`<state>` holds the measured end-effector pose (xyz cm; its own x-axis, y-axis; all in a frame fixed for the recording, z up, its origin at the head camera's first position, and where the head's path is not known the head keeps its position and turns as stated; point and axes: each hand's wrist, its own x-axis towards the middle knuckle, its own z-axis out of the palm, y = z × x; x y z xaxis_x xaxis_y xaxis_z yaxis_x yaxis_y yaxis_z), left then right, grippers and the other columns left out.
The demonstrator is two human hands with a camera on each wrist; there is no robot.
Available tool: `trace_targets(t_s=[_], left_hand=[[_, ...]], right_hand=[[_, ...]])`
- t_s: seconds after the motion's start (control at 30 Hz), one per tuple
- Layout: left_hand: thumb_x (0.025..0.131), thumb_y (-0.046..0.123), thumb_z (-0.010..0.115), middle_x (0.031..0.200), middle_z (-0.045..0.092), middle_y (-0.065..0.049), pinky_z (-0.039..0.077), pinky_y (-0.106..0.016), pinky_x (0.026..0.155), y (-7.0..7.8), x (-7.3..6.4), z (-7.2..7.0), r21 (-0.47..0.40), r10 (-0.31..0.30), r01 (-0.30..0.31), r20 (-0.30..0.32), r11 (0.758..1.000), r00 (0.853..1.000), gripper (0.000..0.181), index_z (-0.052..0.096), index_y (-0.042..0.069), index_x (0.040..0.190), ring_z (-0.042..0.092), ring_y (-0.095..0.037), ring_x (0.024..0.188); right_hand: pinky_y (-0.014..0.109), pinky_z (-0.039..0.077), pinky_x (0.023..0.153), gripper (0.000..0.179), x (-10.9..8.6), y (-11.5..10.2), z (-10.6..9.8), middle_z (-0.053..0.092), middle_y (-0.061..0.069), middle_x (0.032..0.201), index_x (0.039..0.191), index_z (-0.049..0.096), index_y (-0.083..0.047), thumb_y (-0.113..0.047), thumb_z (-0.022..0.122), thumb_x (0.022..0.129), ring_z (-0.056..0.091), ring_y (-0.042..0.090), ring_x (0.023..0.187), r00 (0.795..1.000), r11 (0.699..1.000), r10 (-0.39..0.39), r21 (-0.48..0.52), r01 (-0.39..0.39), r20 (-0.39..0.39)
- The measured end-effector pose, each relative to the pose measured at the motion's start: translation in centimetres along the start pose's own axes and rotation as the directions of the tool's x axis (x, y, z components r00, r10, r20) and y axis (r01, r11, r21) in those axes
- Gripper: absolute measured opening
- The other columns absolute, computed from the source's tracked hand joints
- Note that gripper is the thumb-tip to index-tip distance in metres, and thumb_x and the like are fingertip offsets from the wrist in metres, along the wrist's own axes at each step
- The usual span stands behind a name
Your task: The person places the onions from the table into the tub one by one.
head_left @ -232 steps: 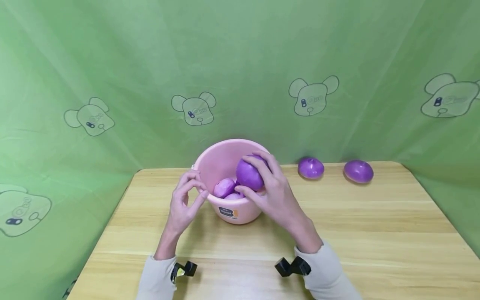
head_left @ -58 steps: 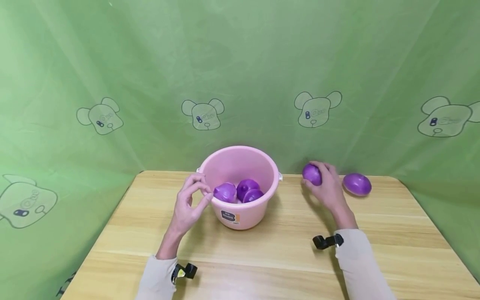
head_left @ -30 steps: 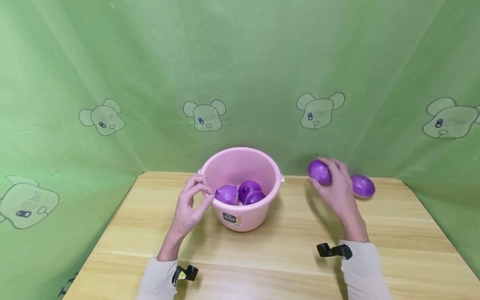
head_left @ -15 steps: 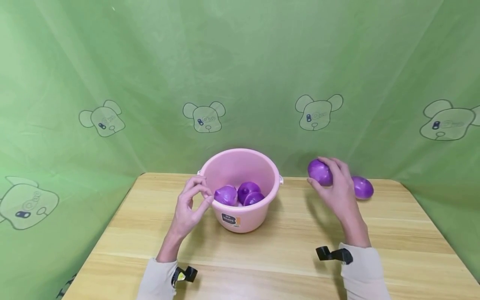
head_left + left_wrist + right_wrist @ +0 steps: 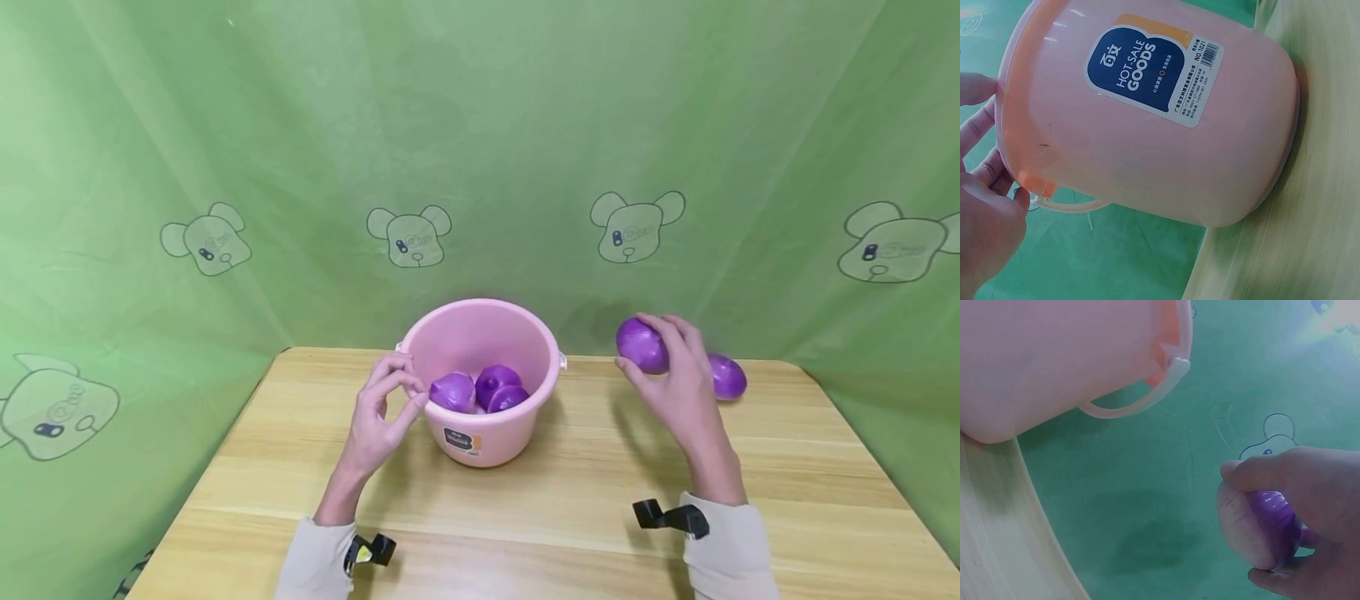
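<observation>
My left hand pinches the left rim of a pink bucket, with thumb and fingertips at the edge in the left wrist view. Several purple onions lie inside, among them a paler one and a darker one. Right of the bucket, my right hand grips another purple onion by its sides. In the right wrist view this onion shows a pale half and a purple half, apart from the bucket. One more onion rests on the table, partly hidden behind my right hand.
The wooden table ends at a green curtain printed with bear heads. A white handle hangs from the bucket's side. Black wrist cameras sit at both cuffs, the right one over the table.
My right hand released an onion in the bucket, moved right, took hold of another at the table's back and lifted it. Lately it has barely moved. My left hand stays at the rim.
</observation>
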<state>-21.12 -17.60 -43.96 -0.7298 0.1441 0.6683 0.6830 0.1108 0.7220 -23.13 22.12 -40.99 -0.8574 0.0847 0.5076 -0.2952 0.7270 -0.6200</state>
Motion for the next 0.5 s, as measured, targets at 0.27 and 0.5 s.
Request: trace_targets(t_s=[0.27, 0.5], left_hand=[[0.087, -0.006, 0.070, 0.107, 0.054, -0.026, 0.027, -0.054, 0.120, 0.0, -0.1, 0.1, 0.001, -0.002, 0.002, -0.001, 1.000, 1.000, 0.009, 0.067, 0.002, 0.088, 0.045, -0.047, 0.117], [0.086, -0.009, 0.069, 0.107, 0.055, -0.023, 0.028, -0.051, 0.120, 0.4, -0.1, 0.3, 0.007, -0.010, 0.010, -0.005, 1.000, 1.000, 0.011, 0.066, 0.002, 0.088, 0.048, -0.034, 0.121]], right_hand=[[0.082, 0.039, 0.094, 0.073, -0.2, -0.6, -1.0, 0.038, 0.025, 0.154, 0.148, 0.053, -0.016, -0.020, 0.086, 0.083, 0.046, 0.060, 0.128, 0.999, 1.000, -0.020, 0.011, 0.020, -0.028], [0.081, 0.037, 0.098, 0.074, -0.3, -1.6, -1.7, 0.038, 0.022, 0.154, 0.147, 0.054, -0.017, -0.019, 0.087, 0.082, 0.046, 0.057, 0.129, 0.997, 0.999, -0.044, 0.024, 0.045, -0.059]])
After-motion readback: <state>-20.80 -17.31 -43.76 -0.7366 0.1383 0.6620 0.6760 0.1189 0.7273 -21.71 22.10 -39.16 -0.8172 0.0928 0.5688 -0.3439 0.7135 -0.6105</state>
